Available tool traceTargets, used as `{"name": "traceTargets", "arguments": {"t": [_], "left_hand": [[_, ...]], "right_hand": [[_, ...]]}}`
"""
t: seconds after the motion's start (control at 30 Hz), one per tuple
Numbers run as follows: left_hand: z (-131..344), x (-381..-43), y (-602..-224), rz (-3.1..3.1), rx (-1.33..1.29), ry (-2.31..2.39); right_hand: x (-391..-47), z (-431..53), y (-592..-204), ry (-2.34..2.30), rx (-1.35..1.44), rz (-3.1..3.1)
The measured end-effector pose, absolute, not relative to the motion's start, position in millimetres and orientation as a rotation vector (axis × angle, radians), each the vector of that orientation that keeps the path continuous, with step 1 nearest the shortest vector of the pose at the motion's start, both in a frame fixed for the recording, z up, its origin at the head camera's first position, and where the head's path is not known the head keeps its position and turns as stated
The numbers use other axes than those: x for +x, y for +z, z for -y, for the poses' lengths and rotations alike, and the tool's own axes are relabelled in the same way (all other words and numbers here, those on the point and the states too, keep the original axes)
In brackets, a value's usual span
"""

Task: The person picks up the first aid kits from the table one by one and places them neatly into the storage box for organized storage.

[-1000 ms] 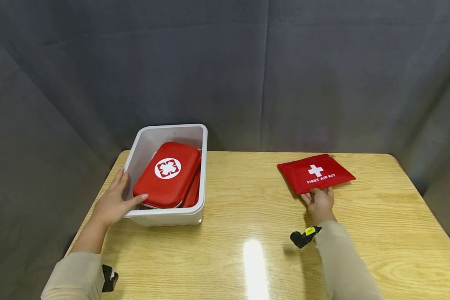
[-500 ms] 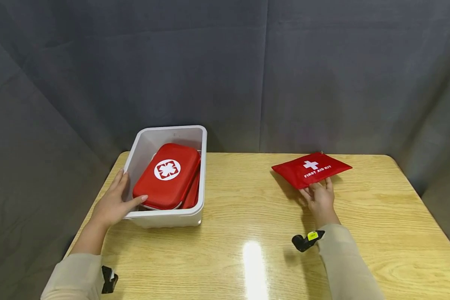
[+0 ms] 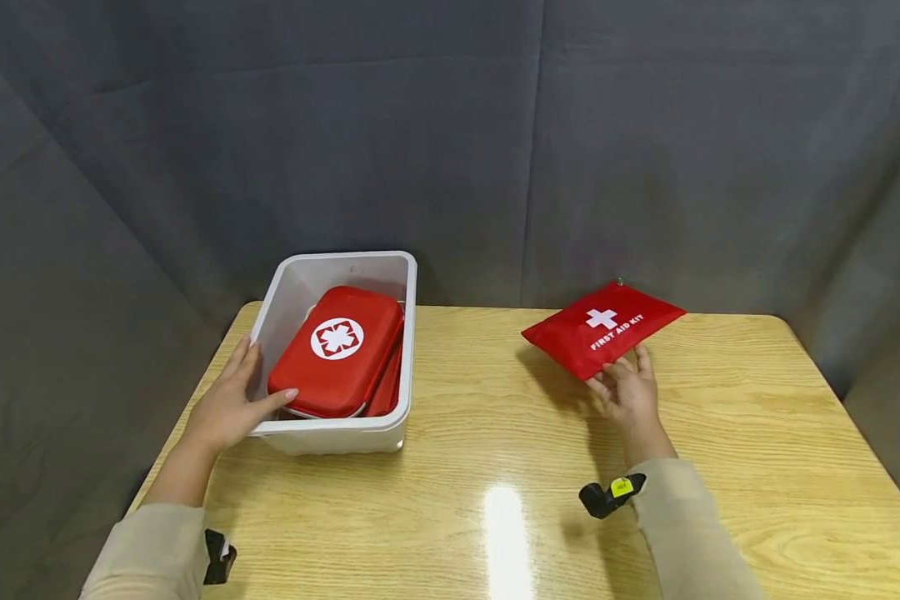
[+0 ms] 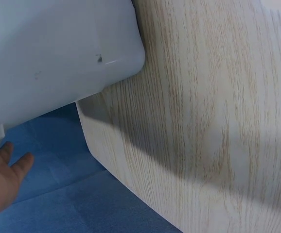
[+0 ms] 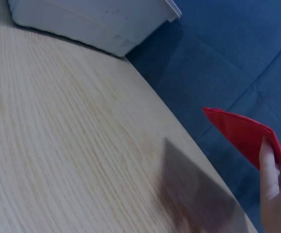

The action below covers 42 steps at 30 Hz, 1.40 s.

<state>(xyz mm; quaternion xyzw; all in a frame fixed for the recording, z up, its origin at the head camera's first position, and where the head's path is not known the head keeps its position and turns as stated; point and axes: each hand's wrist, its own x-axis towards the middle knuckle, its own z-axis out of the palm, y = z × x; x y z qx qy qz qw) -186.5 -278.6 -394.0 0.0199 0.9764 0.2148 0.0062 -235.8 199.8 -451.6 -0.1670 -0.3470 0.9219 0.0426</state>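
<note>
In the head view my right hand [image 3: 630, 396] pinches the near edge of a flat red first aid pouch [image 3: 603, 329], which carries a white cross and lettering. The pouch is held above the table and tilted; its shadow falls on the wood in the right wrist view, where thumb and fingers clasp its edge [image 5: 245, 136]. My left hand [image 3: 225, 408] rests on the near-left corner of a white plastic bin [image 3: 375, 423], fingers spread along the rim and thumb reaching over it. Inside lies a red hard-shell first aid case [image 3: 337, 375] on top of another red item [image 3: 386, 387], mostly covered.
The wooden table [image 3: 487, 400] extends between the bin and the pouch and off to the right. A dark grey curtain [image 3: 450, 167] hangs behind its far edge. Black wrist mounts sit on both sleeves.
My right hand has lifted the pouch off the table and carried it somewhat to the left, tilting it. The left hand and the bin stay where they were.
</note>
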Motion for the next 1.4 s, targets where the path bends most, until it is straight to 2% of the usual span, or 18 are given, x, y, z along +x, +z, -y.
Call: {"name": "traceTargets", "arguments": {"t": [0.27,0.57,1.4], "left_hand": [[280,-185,-393,-3.066,0.058,0.668],[280,-185,-394,-3.073,0.066,0.661],[278,-186,-393,-3.062,0.063,0.676]], "right_hand": [[-232,-186,-446,2.885,-0.364,1.103],[-232,-166,-431,2.938,-0.078,1.074],[-231,-128,-410,2.994,-0.024,1.174]]}}
